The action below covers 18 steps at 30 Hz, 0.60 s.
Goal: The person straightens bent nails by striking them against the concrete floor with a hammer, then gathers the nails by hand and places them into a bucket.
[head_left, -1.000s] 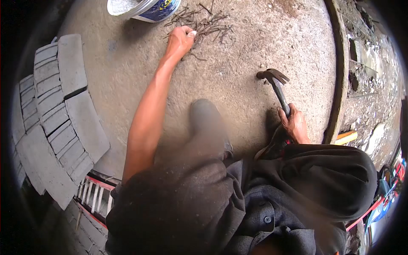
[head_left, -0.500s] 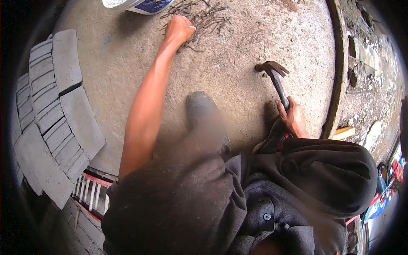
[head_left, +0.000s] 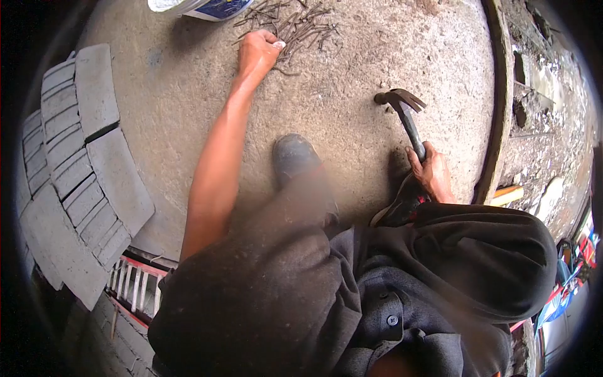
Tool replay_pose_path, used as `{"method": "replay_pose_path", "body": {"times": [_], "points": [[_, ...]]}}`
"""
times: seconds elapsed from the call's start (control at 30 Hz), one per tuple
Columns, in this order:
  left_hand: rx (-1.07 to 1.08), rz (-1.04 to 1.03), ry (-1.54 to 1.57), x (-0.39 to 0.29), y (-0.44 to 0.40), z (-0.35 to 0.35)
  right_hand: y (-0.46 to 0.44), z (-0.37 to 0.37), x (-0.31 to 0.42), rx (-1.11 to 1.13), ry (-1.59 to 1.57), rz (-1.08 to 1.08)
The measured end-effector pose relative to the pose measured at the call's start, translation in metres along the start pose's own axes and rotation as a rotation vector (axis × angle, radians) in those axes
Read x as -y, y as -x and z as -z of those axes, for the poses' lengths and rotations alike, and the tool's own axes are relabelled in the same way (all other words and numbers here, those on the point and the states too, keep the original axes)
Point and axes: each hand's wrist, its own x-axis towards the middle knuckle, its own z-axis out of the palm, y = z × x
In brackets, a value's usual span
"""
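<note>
Left hand [head_left: 259,55], at the pile's near left edge: fingers curled, tips hidden, so whether they clamp a nail cannot be told. Nail pile [head_left: 308,28]: loose, long axes mostly slanting up rightward, nearer the left hand. Hammer [head_left: 407,120], right of the pile and nearer the body: handle clamped in right hand [head_left: 434,174], shaft slanting pileward.
</note>
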Motion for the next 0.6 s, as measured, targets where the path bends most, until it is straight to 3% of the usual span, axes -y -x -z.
{"method": "replay_pose_path", "body": {"times": [0.07,0.17,0.27,0.37,0.5,0.6], "points": [[-0.037,-0.048,-0.016,0.007,-0.004,-0.007,-0.001,-0.001,-0.003,-0.005,0.000,0.012],[0.002,0.107,0.052,-0.001,-0.005,-0.004,-0.001,0.000,-0.001,0.014,-0.012,0.005],[-0.039,0.124,0.033,-0.014,-0.003,0.001,-0.001,0.003,0.002,0.036,-0.015,-0.026],[-0.020,0.038,-0.110,-0.009,-0.012,-0.003,0.000,-0.001,-0.001,-0.011,0.021,0.007],[-0.059,0.059,0.011,-0.033,0.016,0.014,-0.001,0.004,0.004,0.045,-0.022,-0.053],[0.083,-0.042,0.073,-0.062,0.065,0.005,0.001,0.005,0.007,0.022,-0.005,-0.038]]}}
